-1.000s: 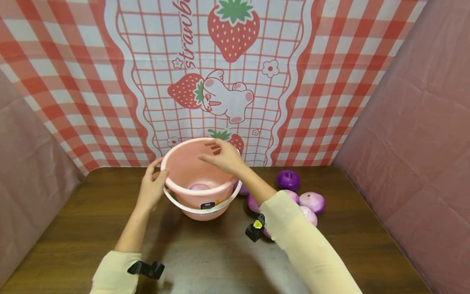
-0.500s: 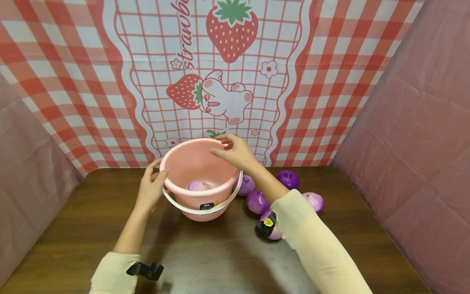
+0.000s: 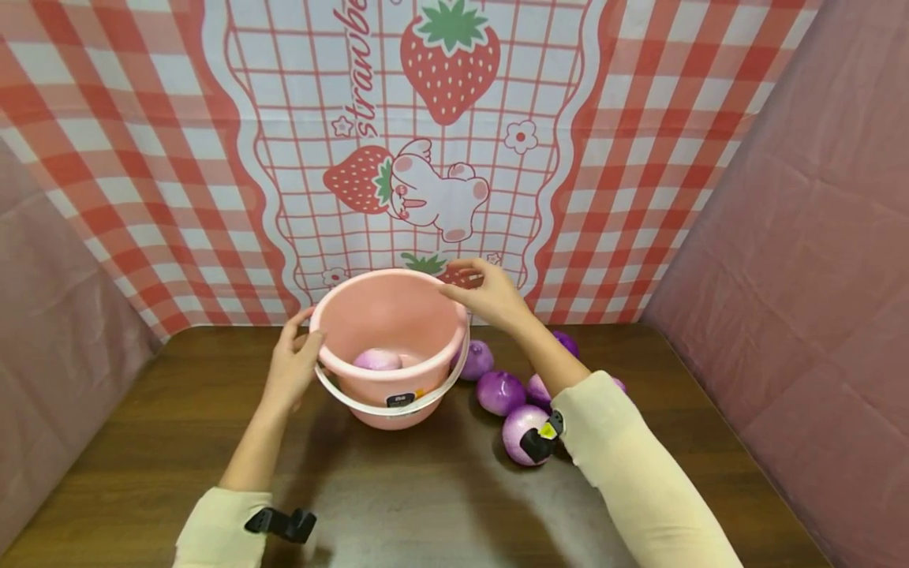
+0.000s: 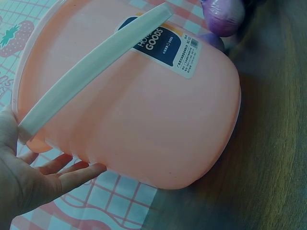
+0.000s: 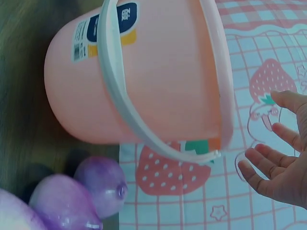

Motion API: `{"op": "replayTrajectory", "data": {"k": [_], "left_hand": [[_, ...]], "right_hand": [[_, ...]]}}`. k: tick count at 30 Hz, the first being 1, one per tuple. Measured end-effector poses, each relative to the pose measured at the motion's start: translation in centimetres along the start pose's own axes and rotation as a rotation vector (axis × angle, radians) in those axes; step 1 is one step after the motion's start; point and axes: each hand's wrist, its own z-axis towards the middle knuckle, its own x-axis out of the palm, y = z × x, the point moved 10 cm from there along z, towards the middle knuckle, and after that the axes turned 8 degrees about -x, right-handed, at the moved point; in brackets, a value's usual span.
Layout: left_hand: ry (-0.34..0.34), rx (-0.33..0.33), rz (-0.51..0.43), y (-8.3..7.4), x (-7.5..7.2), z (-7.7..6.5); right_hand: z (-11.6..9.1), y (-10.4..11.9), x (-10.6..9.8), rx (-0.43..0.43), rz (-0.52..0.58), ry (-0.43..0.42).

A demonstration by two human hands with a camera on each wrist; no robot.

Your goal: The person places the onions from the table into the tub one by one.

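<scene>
A pink bucket (image 3: 369, 386) stands on the table with its white handle (image 3: 394, 409) hanging down at the front. One purple-and-white onion (image 3: 379, 360) lies inside on the bottom. My left hand (image 3: 293, 361) holds the bucket's left rim, thumb over the edge and fingers against the outer wall, as the left wrist view (image 4: 38, 184) also shows. Past the right rim, my right hand (image 3: 495, 297) hovers with its fingers spread and loosely bent. Nothing is in it in the right wrist view, where the palm and fingertips (image 5: 247, 165) are apart from the bucket.
Several onions lie right of the bucket: a dark purple onion (image 3: 500, 393), a paler onion (image 3: 525, 434) in front and another onion (image 3: 477, 360) beside the bucket. My right forearm partly covers those farther right. A checked strawberry cloth (image 3: 454, 181) hangs behind the table (image 3: 398, 497).
My right hand has moved from over the bucket's opening rightward past its rim. The onion inside the bucket shows more fully and has shifted slightly left. My left hand keeps its place.
</scene>
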Motion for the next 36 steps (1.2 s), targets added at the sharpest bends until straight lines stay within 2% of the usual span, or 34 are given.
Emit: {"op": "replayTrajectory", "data": {"k": [8,21,36], "left_hand": [[-0.002,0.006,0.001,0.1,-0.1,0.2],[0.004,-0.009,-0.007,-0.1,0.1,-0.1],[0.008,0.008,0.006,-0.3,0.1,-0.2]], "right_hand": [[-0.9,-1.5,-2.1,0.058,-0.043,-0.01],[-2.0,-3.8,-4.6,0.075,-0.115,-0.024],[-3.8,-6.7,-7.1,0.138,-0.104,-0.02]]}}
